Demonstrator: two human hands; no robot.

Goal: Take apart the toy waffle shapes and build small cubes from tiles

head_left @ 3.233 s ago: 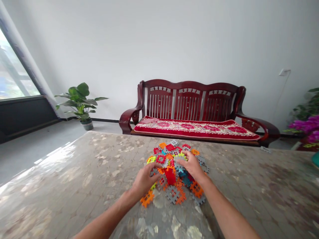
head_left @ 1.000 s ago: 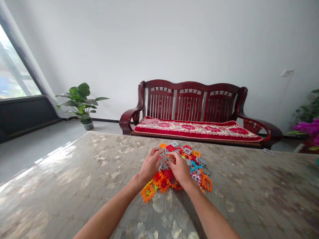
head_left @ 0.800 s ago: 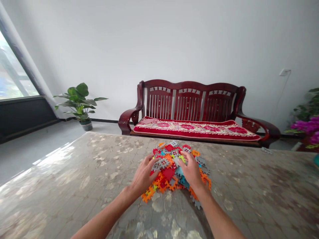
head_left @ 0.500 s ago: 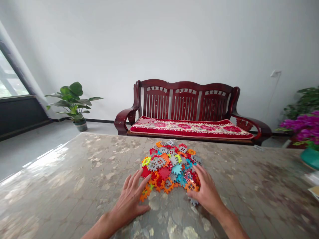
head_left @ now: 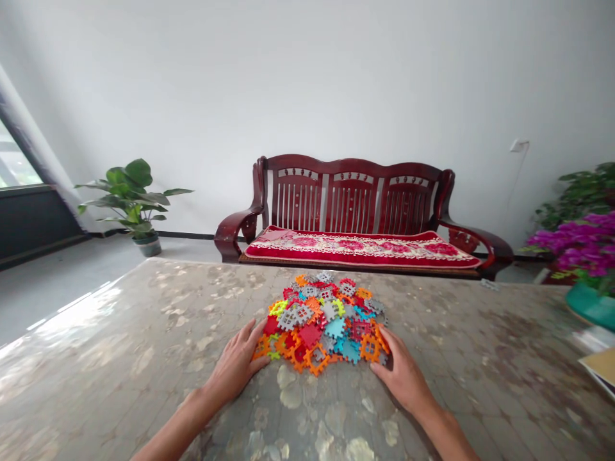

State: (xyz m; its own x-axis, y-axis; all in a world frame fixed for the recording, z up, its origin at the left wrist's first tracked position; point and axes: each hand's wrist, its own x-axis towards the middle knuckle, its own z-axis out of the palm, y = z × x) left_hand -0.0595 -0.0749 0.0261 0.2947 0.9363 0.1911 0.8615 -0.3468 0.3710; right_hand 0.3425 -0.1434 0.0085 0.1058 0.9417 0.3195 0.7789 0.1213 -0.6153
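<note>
Two hands, one pile. Left hand [head_left: 235,358] and right hand [head_left: 403,370] both loosely spread, nothing gripped, at opposite sides of one heap of toothed plastic pieces [head_left: 310,334], overlapped, can't count. Heap reaches near table's [head_left: 182,339] far edge. One lone grey piece [head_left: 490,285] at far edge, rightward. One teal flowerpot [head_left: 590,305] farther right.

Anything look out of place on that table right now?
One thing: a lone grey piece lies near the far edge of the table, right of the pile of coloured pieces between the left hand and right hand. It looks stray because the others are heaped together. No breakage stands out.
</note>
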